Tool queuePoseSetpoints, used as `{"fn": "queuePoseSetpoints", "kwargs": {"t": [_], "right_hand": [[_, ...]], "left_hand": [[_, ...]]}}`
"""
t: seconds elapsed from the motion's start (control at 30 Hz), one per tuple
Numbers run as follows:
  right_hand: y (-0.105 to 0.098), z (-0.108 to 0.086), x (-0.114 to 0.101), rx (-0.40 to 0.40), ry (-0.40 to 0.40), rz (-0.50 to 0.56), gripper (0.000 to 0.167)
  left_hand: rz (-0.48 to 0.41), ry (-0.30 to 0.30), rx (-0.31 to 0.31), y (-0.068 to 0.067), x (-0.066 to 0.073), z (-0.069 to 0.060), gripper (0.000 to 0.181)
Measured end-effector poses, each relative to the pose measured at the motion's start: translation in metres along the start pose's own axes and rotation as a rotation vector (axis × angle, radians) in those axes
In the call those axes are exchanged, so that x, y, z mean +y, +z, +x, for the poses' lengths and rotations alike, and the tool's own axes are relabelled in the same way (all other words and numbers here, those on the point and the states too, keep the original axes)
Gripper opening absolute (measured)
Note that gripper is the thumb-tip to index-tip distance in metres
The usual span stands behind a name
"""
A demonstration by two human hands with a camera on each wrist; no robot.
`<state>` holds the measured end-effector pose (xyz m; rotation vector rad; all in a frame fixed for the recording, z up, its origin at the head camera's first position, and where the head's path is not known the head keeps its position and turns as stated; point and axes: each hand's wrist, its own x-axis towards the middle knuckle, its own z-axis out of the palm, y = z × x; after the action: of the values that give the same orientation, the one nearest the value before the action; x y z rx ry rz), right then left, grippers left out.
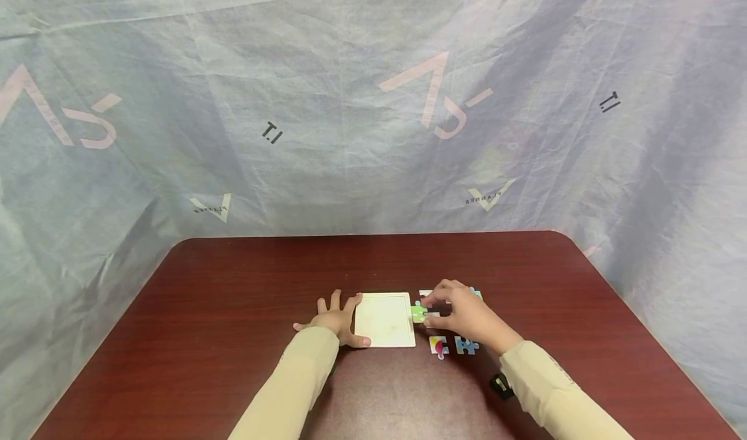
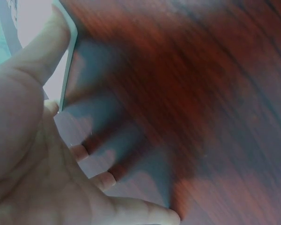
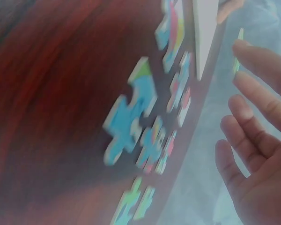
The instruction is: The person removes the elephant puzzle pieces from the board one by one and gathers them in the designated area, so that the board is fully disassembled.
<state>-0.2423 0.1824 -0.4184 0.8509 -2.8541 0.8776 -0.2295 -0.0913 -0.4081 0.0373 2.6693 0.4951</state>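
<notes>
A square, pale wooden puzzle tray (image 1: pixel 384 321) lies on the table with its bare inside facing up. My left hand (image 1: pixel 334 320) is spread along its left edge, thumb at the near corner and index finger at the far one; the other fingers fan out leftward. Just beyond the tray's right edge, my right hand (image 1: pixel 461 310) pinches a green puzzle piece (image 1: pixel 418 313) between thumb and fingertip. Seen edge-on in the right wrist view, that piece (image 3: pixel 239 51) is a thin sliver above the table. Around the right hand lie several loose puzzle pieces (image 3: pixel 128 129), some partly hidden by it.
Nearest me among the loose pieces are a red, yellow and white one (image 1: pixel 438 346) and a blue one (image 1: pixel 466 345). A small black object (image 1: pixel 502 386) sits by the right sleeve. Behind the dark red table (image 1: pixel 251 278) hangs a grey printed cloth (image 1: pixel 344 103).
</notes>
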Motion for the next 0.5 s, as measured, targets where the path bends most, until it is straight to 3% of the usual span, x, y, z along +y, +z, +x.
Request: {"fn": "queuePoseSetpoints", "kwargs": {"t": [0.2,0.37,0.5], "right_hand": [[-0.009,-0.013,0.010,0.018,0.025,-0.040,0.022],[-0.017,-0.023,0.015,0.020,0.009,-0.063,0.021],[-0.024,-0.032,0.018,0.020,0.042,-0.055,0.022]], "left_hand": [[0.005,0.000,-0.001,0.003,-0.002,0.006,0.094],[0.006,-0.001,-0.004,0.003,-0.002,0.005,0.094],[0.004,0.006,0.001,0.001,-0.001,0.002,0.093]]}}
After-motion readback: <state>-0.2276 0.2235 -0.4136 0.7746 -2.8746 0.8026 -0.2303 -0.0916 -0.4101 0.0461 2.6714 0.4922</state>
